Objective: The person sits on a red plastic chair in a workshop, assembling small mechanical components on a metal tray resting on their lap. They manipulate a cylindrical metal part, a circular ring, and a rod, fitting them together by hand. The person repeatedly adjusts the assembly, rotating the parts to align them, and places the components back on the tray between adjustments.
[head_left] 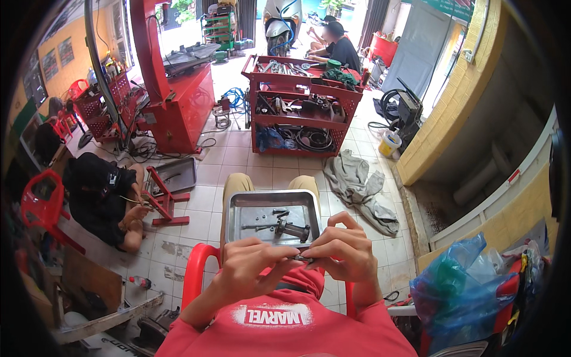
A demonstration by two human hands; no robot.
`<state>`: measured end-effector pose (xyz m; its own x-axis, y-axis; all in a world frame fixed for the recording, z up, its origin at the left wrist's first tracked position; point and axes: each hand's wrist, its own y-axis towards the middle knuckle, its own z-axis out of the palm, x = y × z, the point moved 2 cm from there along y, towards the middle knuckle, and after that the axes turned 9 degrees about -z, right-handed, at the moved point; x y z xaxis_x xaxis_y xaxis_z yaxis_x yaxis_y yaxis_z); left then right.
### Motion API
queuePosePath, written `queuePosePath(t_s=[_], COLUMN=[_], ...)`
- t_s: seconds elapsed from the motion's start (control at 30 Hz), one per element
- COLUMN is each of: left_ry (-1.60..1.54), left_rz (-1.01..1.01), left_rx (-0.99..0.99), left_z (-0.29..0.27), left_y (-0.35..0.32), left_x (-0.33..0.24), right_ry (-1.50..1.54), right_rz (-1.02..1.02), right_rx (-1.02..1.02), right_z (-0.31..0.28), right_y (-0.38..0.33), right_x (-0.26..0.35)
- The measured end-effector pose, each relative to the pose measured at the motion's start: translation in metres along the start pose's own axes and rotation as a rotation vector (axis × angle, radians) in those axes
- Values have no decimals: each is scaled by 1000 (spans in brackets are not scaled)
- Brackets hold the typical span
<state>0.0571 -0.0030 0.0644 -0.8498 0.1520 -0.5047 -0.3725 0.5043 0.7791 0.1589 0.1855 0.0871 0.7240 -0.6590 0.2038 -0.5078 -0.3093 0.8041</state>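
Just in front of my red shirt, my left hand [248,265] and my right hand [345,250] meet, thumbs and fingertips pinching a small metal part [302,257] from both sides. Fingers cover most of that part, so its exact kind is hidden. Directly beyond my hands, a shallow metal tray [244,205] rests on my lap. Inside it lie a dark cylindrical metal part [293,230] with a flanged end, a thin bolt-like rod [257,226] and a short dark metal piece [281,212]. Neither hand touches the tray's contents.
A red tool cart [300,122] full of tools stands ahead. Grey cloth [357,190] lies on the floor to the right, with a blue plastic bag [455,285] nearer me. At left, a person in black [98,190] sits by a red metal stand [169,199]. Another person [344,53] sits farther back.
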Motion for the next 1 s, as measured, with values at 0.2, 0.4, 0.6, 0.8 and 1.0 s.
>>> queuePosePath(t_s=[0.2,0.4,0.6,0.8,1.0], left_ry=[21,10,-38,-17,103], left_rz=[21,36,41,24,55], left_rx=[25,40,73,168,137], left_z=[-3,-13,-20,-20,-27], left_y=[1,2,3,6,8], left_x=[-1,3,-5,-12,-11], right_ry=[-18,-57,21,43,22], right_rz=[11,26,-1,-1,-3], right_rx=[56,110,38,-19,73], right_z=[-3,3,8,9,8], right_y=[6,12,8,4,8], right_x=[3,5,12,16,9])
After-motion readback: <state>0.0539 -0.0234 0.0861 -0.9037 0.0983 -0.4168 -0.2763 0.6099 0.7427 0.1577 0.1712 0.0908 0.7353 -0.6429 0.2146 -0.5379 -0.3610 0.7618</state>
